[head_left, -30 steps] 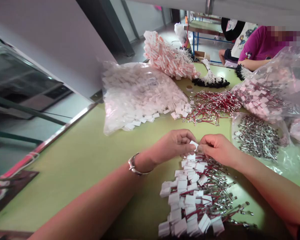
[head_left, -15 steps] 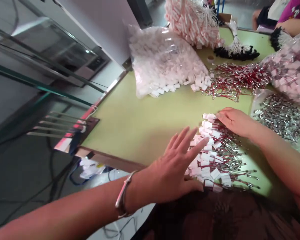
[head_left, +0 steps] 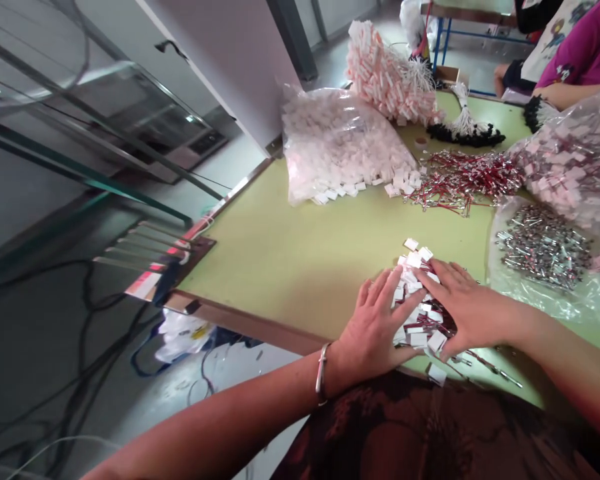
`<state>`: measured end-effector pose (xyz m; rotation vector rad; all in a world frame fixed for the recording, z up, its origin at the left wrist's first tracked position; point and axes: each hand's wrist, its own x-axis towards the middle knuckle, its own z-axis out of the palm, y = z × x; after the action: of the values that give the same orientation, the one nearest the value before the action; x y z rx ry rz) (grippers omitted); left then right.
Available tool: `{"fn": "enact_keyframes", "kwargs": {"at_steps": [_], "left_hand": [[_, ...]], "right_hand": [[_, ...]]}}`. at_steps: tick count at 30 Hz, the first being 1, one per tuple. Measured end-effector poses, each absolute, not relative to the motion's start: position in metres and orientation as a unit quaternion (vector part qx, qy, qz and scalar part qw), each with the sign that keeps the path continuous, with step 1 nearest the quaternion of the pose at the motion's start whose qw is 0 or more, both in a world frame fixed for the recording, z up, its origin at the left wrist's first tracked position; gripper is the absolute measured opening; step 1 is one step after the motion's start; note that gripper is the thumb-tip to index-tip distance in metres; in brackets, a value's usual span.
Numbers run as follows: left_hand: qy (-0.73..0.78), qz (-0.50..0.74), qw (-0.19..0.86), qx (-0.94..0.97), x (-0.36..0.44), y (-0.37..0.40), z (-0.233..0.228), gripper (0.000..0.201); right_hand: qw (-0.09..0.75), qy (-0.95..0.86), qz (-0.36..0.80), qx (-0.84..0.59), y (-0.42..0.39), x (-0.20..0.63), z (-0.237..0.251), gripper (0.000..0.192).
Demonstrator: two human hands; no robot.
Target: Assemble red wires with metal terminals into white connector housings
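White-block wire pile (head_left: 420,319): 1 | hands (head_left: 367,330) (head_left: 463,300): 2, splayed, unclenched, against it | bracelet (head_left: 321,375): 1 | red-wire heap (head_left: 470,175): 1

Not possible to read any word, number, brand or sign. On the white bag (head_left: 177,332), below the near edge of the tabletop (head_left: 280,253) by its left corner, only a yellow mark, too small for reading. On the purple sleeve (head_left: 577,53), beyond the far edge at right, a small print, also illegible. On the small white pieces (head_left: 419,340) at the near edge, no letters to make out.
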<state>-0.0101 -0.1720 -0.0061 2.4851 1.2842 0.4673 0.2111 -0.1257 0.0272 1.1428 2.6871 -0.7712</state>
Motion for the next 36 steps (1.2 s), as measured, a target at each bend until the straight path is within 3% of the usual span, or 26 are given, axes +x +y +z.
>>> {"fn": "enact_keyframes", "kwargs": {"at_steps": [9,15,19,25,28,31,36], "left_hand": [[0.466,0.258,0.087,0.842,-0.007,-0.153,-0.022,0.063],[0.459,0.321,0.111,0.821,0.001,-0.138,-0.030,0.046],[0.451,0.380,0.150,0.794,0.002,-0.130,-0.032,0.044],[0.445,0.396,0.288,0.750,-0.006,-0.133,-0.018,0.048],[0.429,0.434,0.362,0.704,-0.013,-0.124,-0.013,0.049],[0.443,0.500,0.396,0.630,-0.022,-0.110,-0.006,0.044],[0.489,0.562,0.404,0.531,-0.032,-0.087,0.011,0.038]], "right_hand": [[0.019,0.893,-0.195,0.405,-0.118,0.199,0.038,0.114],[-0.008,0.873,-0.174,0.456,-0.123,0.192,0.036,0.109],[0.001,0.879,-0.156,0.451,-0.120,0.191,0.032,0.112],[-0.023,0.865,-0.167,0.472,-0.121,0.198,0.030,0.079],[-0.030,0.857,-0.176,0.483,-0.115,0.203,0.025,0.081],[-0.100,0.841,-0.254,0.467,-0.102,0.213,0.018,0.079],[-0.286,0.752,-0.436,0.404,-0.080,0.237,0.006,0.089]]}}
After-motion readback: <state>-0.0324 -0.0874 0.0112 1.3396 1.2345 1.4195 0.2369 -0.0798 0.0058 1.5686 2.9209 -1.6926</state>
